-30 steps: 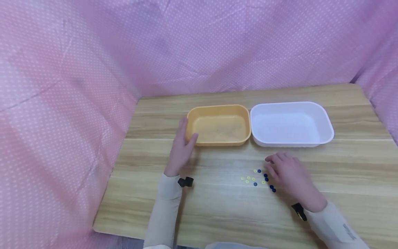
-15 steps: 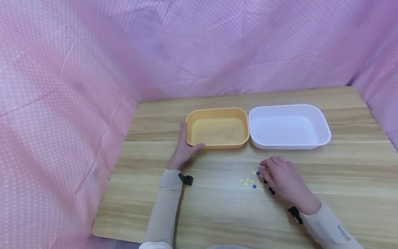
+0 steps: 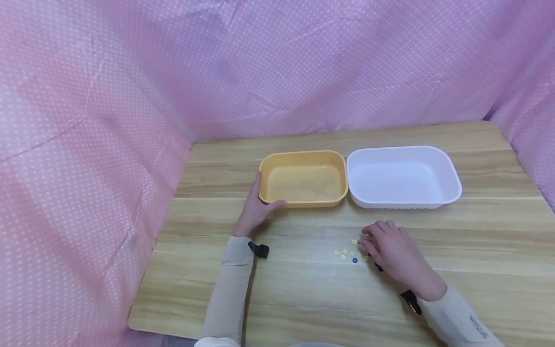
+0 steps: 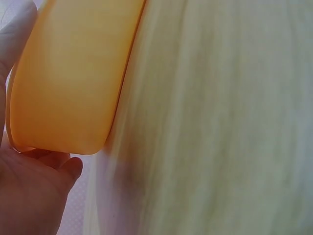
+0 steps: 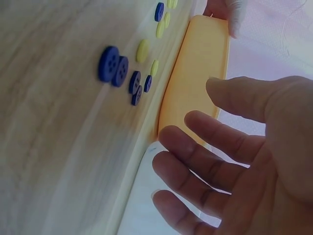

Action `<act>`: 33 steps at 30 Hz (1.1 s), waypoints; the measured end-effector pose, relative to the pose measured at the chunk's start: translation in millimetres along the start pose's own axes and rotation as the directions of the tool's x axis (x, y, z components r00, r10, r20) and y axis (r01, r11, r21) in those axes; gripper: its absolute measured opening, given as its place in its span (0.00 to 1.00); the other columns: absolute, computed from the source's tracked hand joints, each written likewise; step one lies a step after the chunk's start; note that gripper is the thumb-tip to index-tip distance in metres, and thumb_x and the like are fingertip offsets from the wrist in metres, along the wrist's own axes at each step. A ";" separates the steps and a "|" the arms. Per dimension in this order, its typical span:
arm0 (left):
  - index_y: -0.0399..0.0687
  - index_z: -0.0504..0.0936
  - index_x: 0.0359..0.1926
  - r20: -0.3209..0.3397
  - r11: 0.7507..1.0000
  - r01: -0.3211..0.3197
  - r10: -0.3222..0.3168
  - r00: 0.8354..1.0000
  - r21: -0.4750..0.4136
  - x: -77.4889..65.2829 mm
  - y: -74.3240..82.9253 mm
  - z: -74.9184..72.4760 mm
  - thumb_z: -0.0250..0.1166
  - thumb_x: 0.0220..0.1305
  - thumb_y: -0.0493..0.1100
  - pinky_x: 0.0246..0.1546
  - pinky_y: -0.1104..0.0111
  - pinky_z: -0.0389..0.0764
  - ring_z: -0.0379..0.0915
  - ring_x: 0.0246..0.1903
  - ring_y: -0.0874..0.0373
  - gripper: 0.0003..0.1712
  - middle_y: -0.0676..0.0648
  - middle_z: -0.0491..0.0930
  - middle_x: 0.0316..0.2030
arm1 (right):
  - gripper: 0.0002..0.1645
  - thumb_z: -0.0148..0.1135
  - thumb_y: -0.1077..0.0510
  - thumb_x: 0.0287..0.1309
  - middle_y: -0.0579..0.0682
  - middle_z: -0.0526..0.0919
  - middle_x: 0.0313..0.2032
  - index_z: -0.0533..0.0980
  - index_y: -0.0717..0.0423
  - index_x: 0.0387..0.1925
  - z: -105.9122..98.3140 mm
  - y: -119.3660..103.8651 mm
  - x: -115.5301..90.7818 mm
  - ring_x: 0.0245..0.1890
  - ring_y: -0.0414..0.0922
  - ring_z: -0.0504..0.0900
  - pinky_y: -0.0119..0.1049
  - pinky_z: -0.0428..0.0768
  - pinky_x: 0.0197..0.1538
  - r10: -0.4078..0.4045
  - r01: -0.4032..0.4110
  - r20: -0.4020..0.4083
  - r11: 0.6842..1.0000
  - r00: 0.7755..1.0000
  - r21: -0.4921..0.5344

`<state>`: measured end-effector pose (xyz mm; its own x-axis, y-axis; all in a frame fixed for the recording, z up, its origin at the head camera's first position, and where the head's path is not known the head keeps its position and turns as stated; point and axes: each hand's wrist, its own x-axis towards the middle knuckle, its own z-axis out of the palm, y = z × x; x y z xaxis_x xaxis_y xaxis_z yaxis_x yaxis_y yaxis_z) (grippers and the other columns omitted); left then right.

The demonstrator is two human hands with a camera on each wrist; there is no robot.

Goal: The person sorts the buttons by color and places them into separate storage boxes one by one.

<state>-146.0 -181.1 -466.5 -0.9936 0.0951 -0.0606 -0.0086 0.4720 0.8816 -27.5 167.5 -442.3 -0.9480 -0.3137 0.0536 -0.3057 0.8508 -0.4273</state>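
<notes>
My left hand (image 3: pixel 253 210) grips the near left corner of an orange plastic tub (image 3: pixel 310 204). Its thumb lies along the front wall, with the fingers on the left side. Over a scatter of small buttons hovers my right hand (image 3: pixel 396 250), fingers loosely bent. In the right wrist view nothing sits between that hand's thumb and fingers, which are apart from the buttons. Several dark blue buttons (image 5: pixel 108 64) lie flat on the table, some overlapping or touching. Among them are several yellow buttons (image 5: pixel 142 51). From the head view the right hand partly hides the blue ones.
A white plastic tub (image 3: pixel 405 204) stands right beside the orange one, their rims meeting or nearly so. Both are on a wood-grain table (image 3: pixel 312 299). Behind it hangs a pink dotted curtain (image 3: pixel 277 72).
My left hand has closed in on the orange tub's corner and taken hold of it. My right hand has shifted slightly left over the blue buttons. The head view has tilted a little.
</notes>
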 end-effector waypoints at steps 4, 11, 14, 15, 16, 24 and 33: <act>0.63 0.37 0.77 0.005 1.000 -0.006 0.006 1.000 -0.013 0.3 -1.0 -0.2 0.77 0.40 0.67 0.71 0.58 0.48 0.40 0.73 0.56 0.74 0.53 0.41 0.76 | 0.14 0.68 0.52 0.59 0.48 0.81 0.38 0.80 0.55 0.42 0.6 -2.8 2.1 0.42 0.49 0.75 0.48 0.73 0.42 -0.006 0.006 0.031 1.000 1.000 0.000; 0.65 0.36 0.77 0.010 1.000 0.000 0.000 1.000 -0.028 0.9 -0.7 -0.7 0.77 0.41 0.65 0.71 0.59 0.48 0.40 0.73 0.58 0.73 0.56 0.40 0.76 | 0.16 0.69 0.51 0.56 0.48 0.79 0.39 0.81 0.56 0.44 5.3 -6.1 5.7 0.42 0.50 0.74 0.48 0.72 0.41 -0.051 0.052 0.048 0.998 0.998 -0.029; 0.62 0.35 0.77 0.018 0.999 -0.008 0.009 1.000 -0.032 1.0 -0.8 -0.5 0.77 0.42 0.65 0.71 0.58 0.48 0.40 0.73 0.58 0.73 0.55 0.40 0.76 | 0.15 0.69 0.53 0.56 0.49 0.77 0.38 0.81 0.56 0.43 8.2 -5.3 6.3 0.41 0.51 0.72 0.48 0.70 0.41 -0.062 0.064 0.042 0.997 0.997 -0.044; 0.60 0.35 0.78 0.021 0.999 -0.012 0.013 1.000 -0.032 0.9 -1.0 -0.4 0.77 0.43 0.65 0.71 0.58 0.48 0.40 0.73 0.58 0.73 0.55 0.40 0.76 | 0.15 0.69 0.53 0.56 0.48 0.77 0.38 0.81 0.56 0.43 9.3 -4.9 6.4 0.41 0.51 0.71 0.48 0.70 0.40 -0.062 0.064 0.041 0.997 0.997 -0.046; 0.59 0.35 0.78 0.024 0.999 -0.016 0.017 1.000 -0.032 0.7 -1.0 -0.3 0.76 0.43 0.65 0.71 0.58 0.48 0.40 0.73 0.58 0.73 0.54 0.40 0.76 | 0.14 0.69 0.53 0.56 0.48 0.76 0.37 0.81 0.55 0.42 10.4 -4.5 6.5 0.40 0.51 0.71 0.47 0.69 0.40 -0.059 0.061 0.040 0.997 0.997 -0.048; 0.56 0.33 0.78 0.034 0.999 -0.005 0.006 0.999 -0.047 -2.1 1.2 -0.4 0.77 0.44 0.63 0.71 0.60 0.47 0.39 0.73 0.58 0.74 0.53 0.39 0.76 | 0.08 0.69 0.54 0.57 0.46 0.74 0.35 0.82 0.52 0.38 16.3 -2.7 8.4 0.39 0.50 0.68 0.44 0.66 0.38 -0.050 0.052 0.041 0.997 0.998 -0.051; 0.58 0.32 0.77 0.043 0.998 0.022 -0.020 0.999 -0.055 -1.4 0.5 -0.3 0.77 0.45 0.60 0.71 0.61 0.45 0.37 0.73 0.60 0.73 0.55 0.37 0.76 | 0.03 0.70 0.56 0.56 0.46 0.74 0.35 0.83 0.50 0.33 15.9 -2.4 10.4 0.39 0.50 0.68 0.44 0.66 0.38 -0.043 0.047 0.056 0.997 0.997 -0.058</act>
<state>-144.7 -181.3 -465.8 -0.9875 0.1232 -0.0983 -0.0369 0.4254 0.9043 -35.2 155.5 -455.1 -0.9274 -0.3734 0.0216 -0.3543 0.8584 -0.3710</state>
